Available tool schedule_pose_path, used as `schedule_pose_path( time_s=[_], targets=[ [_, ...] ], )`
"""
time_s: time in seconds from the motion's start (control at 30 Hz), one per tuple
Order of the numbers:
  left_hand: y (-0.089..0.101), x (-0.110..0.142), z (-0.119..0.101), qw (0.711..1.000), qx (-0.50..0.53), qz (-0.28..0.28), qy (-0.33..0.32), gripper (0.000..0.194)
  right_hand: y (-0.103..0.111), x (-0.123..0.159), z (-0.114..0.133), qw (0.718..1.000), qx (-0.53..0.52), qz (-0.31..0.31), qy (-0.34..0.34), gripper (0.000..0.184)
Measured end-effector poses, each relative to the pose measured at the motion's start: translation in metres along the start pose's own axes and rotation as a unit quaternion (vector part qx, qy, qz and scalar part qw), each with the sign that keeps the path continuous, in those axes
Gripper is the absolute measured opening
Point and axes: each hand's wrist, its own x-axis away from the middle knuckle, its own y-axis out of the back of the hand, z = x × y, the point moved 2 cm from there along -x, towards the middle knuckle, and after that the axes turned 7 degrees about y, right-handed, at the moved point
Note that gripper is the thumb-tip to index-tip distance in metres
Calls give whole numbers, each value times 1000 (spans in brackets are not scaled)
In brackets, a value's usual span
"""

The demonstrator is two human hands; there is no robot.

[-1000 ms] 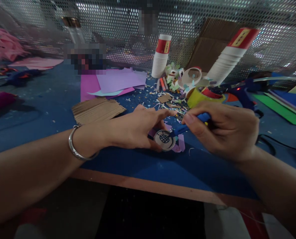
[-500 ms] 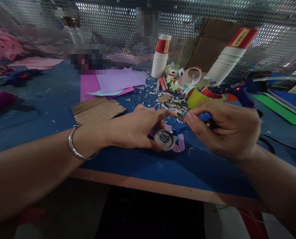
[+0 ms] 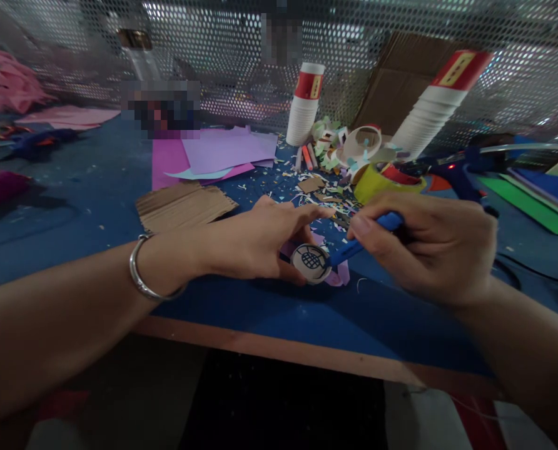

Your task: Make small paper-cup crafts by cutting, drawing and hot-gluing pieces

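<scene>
A small white round disc (image 3: 311, 262), possibly the bottom of a paper cup, bears a dark grid drawing with lines running outward from it. My left hand (image 3: 255, 240) curves around the disc's left side, thumb and fingers closed on its edge. In my right hand (image 3: 431, 247) is a blue marker (image 3: 347, 251), pinched between thumb and fingers. The marker's tip meets the disc near its right edge. Purple paper (image 3: 341, 275) pokes out beside and under the disc. A silver bangle (image 3: 141, 275) circles my left wrist.
Ahead lie paper scraps (image 3: 279, 172) and a yellow tape roll (image 3: 382, 184). Two stacks of paper cups (image 3: 303, 112) stand by the perforated metal screen. Corrugated cardboard (image 3: 185, 206) and purple sheets (image 3: 227, 150) lie left. A glue gun (image 3: 461, 172) with a red light is at right.
The marker tip has moved slightly down and right along the disc's edge, and a short dark line now shows there. My left hand stays in place.
</scene>
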Motion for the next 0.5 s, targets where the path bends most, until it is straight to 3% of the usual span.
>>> schedule_pose_path(
  time_s=[0.2, 0.5],
  targets=[
    [0, 0, 0, 1000, -8, -6, -4, 79, 1, -2, 2, 1000, -14, 11, -24, 28],
    [-1, -2, 2, 1000, -15, -11, -4, 79, -1, -1, 4, 999, -27, -12, -36, 15]
  ],
)
